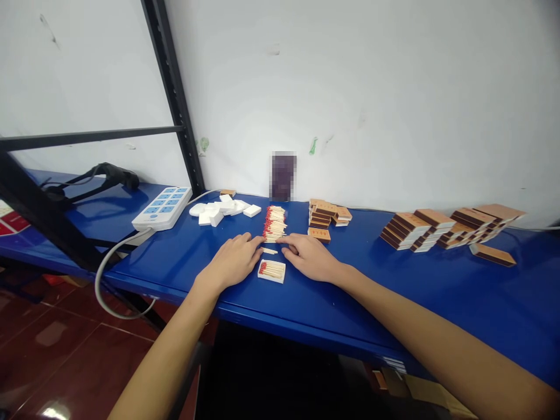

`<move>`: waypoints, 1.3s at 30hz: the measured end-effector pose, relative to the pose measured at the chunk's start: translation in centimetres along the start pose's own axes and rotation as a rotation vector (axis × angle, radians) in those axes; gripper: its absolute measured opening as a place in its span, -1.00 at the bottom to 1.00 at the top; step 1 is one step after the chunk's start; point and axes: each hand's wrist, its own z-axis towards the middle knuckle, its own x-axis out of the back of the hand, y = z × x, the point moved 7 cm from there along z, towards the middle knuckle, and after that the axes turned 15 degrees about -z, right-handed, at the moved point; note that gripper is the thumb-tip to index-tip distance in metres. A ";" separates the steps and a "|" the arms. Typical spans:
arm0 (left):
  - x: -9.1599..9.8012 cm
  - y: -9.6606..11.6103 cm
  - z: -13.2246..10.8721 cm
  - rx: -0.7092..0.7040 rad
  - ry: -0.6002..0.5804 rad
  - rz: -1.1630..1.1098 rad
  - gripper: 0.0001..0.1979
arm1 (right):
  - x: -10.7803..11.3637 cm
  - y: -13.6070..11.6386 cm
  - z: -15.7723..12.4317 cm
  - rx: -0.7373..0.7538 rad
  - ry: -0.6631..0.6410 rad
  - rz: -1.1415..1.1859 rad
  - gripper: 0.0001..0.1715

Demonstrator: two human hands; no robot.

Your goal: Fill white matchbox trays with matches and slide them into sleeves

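One pile of red-tipped matches (275, 224) ran forward from between left hand (234, 259) and right hand (311, 256); whether either grip pinched any could not be told. One part-filled tray (270, 279) and one power strip (163, 208) lay on the blue surface (301, 306) by a white wall (350, 87).

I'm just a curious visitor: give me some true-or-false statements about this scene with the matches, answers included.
1. The match pile lies farther from the person than the open tray. True.
2. The pile's red heads point right. False: they point left.
3. A power strip sits left of the white pieces. True.
4. Both hands are out of view. False: the left hand and right hand are near the matches.
5. Matchboxes are stacked toward the right. True.
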 end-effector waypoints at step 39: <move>0.1 0.3 0.0 -0.043 -0.013 -0.033 -0.57 | -0.1 0.4 0.1 -0.011 0.004 0.045 -0.61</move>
